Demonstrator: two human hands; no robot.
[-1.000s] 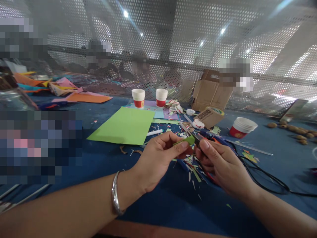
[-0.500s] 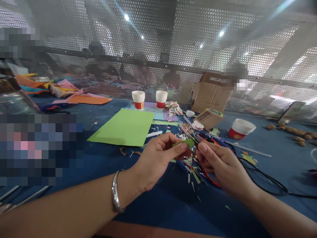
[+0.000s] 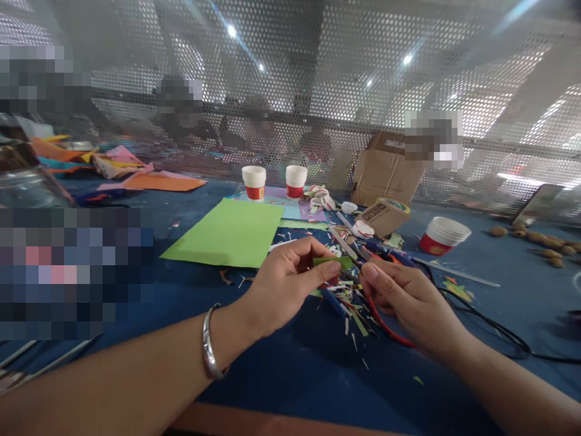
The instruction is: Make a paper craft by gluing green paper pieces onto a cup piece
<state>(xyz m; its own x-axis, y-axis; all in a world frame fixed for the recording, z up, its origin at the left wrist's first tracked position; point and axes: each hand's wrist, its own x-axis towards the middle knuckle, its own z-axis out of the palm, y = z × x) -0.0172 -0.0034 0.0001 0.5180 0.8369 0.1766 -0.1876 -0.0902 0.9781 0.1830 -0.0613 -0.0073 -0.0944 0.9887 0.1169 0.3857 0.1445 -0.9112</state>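
The blue table (image 3: 295, 375) stands before a perforated screen (image 3: 318, 91). Your left hand (image 3: 285, 284) pinches a green paper scrap (image 3: 333, 262) (snippets (image 3: 351, 306) lie beneath). At its 3 o'clock, your right hand (image 3: 408, 303) grips red-handled scissors (image 3: 385, 329).

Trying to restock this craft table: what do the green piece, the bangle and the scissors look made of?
The green piece, pinched in the left hand: thin matte paper, probably, flat-coloured like the green sheet. The bangle: polished silvery metal, by its glints. The scissors in the right hand: red handle loops look smooth plastic, though blurred.
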